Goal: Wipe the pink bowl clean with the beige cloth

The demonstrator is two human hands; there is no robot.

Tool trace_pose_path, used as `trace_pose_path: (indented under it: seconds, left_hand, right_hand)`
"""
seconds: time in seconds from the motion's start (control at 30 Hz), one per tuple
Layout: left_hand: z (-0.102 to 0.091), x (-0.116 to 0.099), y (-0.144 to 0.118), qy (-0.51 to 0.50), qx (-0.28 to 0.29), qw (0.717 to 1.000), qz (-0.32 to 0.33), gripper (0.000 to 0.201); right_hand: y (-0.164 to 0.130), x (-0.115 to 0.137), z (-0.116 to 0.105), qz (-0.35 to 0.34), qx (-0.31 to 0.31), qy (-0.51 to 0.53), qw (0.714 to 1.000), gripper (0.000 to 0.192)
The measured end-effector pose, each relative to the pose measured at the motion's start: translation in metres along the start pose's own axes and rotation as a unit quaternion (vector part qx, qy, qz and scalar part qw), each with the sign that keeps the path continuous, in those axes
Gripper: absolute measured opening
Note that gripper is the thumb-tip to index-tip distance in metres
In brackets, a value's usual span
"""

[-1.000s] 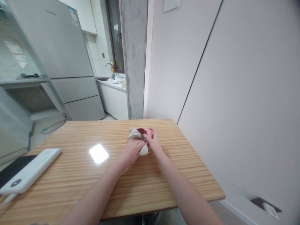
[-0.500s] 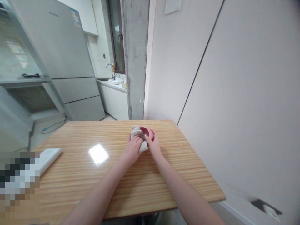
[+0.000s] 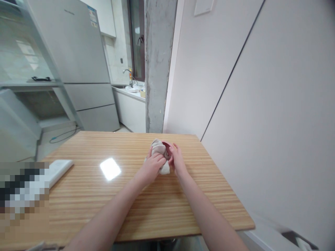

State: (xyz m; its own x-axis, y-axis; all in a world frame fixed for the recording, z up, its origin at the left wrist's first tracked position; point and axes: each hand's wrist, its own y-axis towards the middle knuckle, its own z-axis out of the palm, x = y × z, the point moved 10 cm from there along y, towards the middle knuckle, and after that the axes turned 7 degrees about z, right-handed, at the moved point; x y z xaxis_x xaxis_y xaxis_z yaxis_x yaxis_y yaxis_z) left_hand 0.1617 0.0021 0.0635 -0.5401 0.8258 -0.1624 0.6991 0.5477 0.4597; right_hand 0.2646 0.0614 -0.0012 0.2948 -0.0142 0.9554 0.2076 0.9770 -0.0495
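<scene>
Your left hand (image 3: 154, 164) and the pale cloth (image 3: 158, 147) hide much of the pink item (image 3: 166, 144), and your right hand (image 3: 179, 161) covers its right side, so you cannot tell its full shape. Coarse pixelation (image 3: 23, 195) masks the left part of the white device (image 3: 59, 168). Your forearms (image 3: 112, 216) leave the bottom edge. The refrigerator (image 3: 86, 55) loses its top; its lettering (image 3: 69, 12) is too small to read. The pillar (image 3: 159, 69) hides the counter's (image 3: 132, 108) end.

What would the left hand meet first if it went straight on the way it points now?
The left hand would first press into the pale cloth it already touches, then probably the pink vessel just beyond, though depth there is hard to judge.
</scene>
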Motion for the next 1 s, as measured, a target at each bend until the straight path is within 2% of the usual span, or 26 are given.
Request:
trace_pose_path:
  seconds: [0.1,0.2,0.3,0.43,0.53,0.63,0.73,0.83,0.9,1.0]
  left_hand:
    - [0.003,-0.003,0.001,0.004,0.012,1.0,0.012,0.021]
    - [0.007,0.001,0.001,0.017,0.005,1.0,-0.006,0.019]
    - [0.008,0.007,0.001,0.035,-0.016,0.999,-0.032,0.018]
    - [0.013,0.013,-0.001,0.05,-0.032,0.997,-0.047,0.026]
    - [0.013,0.012,-0.001,0.038,-0.037,0.998,-0.028,0.032]
    - [0.01,0.006,0.0,0.035,-0.027,0.999,0.006,0.031]
    - [0.012,-0.004,0.001,0.039,0.004,0.998,0.044,0.028]
    - [0.014,-0.007,0.001,0.032,0.021,0.998,0.056,0.03]
    - [0.012,-0.005,0.002,0.024,0.016,0.998,0.049,0.03]
    - [0.006,0.002,0.001,0.016,-0.013,1.0,0.017,0.026]
  right_hand:
    - [0.006,-0.008,-0.007,0.034,-0.018,-0.016,0.999,0.065]
    - [0.006,-0.001,-0.01,-0.014,-0.048,-0.048,0.998,0.057]
    - [0.002,0.001,-0.008,-0.041,-0.067,-0.07,0.994,0.06]
    - [-0.003,-0.003,0.005,-0.033,-0.027,-0.073,0.996,0.065]
    - [-0.002,-0.002,0.011,-0.024,0.002,-0.07,0.997,0.064]
    - [0.003,0.001,0.009,-0.009,0.024,-0.06,0.998,0.063]
    - [0.007,0.003,-0.001,-0.001,0.015,-0.054,0.998,0.062]
    - [0.008,0.004,-0.007,-0.004,0.005,-0.058,0.998,0.053]
    - [0.006,0.002,-0.008,-0.009,-0.008,-0.061,0.998,0.048]
    - [0.004,-0.002,-0.008,-0.013,-0.038,-0.061,0.997,0.052]
